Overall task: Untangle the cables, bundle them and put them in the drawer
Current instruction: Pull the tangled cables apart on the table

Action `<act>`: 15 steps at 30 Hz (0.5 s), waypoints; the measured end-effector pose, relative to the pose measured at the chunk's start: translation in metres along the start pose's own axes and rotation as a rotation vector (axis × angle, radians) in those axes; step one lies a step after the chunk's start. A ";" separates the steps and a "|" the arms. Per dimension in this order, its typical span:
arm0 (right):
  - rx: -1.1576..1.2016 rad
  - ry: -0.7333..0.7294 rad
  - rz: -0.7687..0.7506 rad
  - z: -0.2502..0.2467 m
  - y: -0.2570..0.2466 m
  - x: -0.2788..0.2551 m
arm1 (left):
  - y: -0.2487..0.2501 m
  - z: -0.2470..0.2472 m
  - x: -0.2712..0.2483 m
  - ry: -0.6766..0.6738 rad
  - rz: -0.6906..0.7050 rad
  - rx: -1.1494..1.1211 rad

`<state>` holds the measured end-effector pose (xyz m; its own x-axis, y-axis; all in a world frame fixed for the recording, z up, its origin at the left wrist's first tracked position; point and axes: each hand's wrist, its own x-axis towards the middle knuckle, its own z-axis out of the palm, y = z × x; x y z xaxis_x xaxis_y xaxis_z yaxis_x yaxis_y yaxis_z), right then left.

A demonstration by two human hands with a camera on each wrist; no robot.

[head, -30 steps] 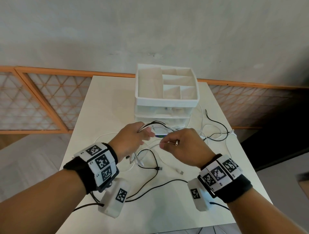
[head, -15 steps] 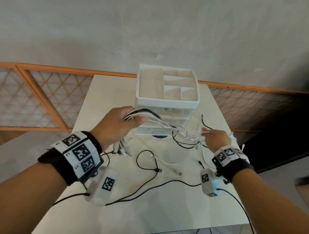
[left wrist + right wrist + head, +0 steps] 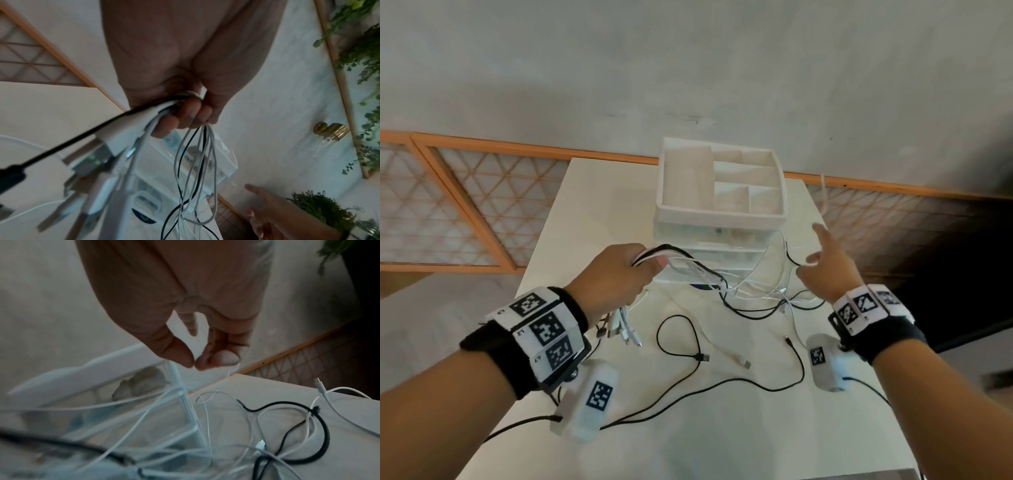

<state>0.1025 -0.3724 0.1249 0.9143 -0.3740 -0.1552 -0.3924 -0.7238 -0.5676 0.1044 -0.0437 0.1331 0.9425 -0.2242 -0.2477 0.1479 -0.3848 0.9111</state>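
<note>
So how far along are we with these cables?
Early. Nothing is bundled or stowed. In hand: the left hand grips a bunch of cables; the right hand pinches one thin white cable. Left: the tangle by the drawer unit, plus loose black cables on the table.

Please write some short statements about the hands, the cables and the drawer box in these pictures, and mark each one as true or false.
1. The left hand grips a bunch of cables. True.
2. The drawer box stands on the floor. False: it stands on the table.
3. The top tray of the box is full of cables. False: its compartments look empty.
4. A black cable lies loose on the table. True.
5. The right hand is at the right of the box. True.
</note>
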 end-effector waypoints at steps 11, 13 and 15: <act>-0.030 -0.331 -0.339 0.056 -0.057 -0.051 | 0.035 0.026 -0.017 -0.253 0.198 0.040; -0.091 -0.201 -0.204 0.049 -0.042 -0.034 | 0.028 0.021 -0.016 -0.278 0.154 0.104; -0.129 0.079 -0.214 0.045 -0.029 -0.026 | 0.017 0.021 -0.015 -0.324 0.101 0.330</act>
<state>0.0948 -0.3153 0.1090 0.9693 -0.2447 0.0243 -0.2045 -0.8573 -0.4724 0.0870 -0.0655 0.1454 0.7976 -0.5228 -0.3009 -0.0926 -0.5991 0.7953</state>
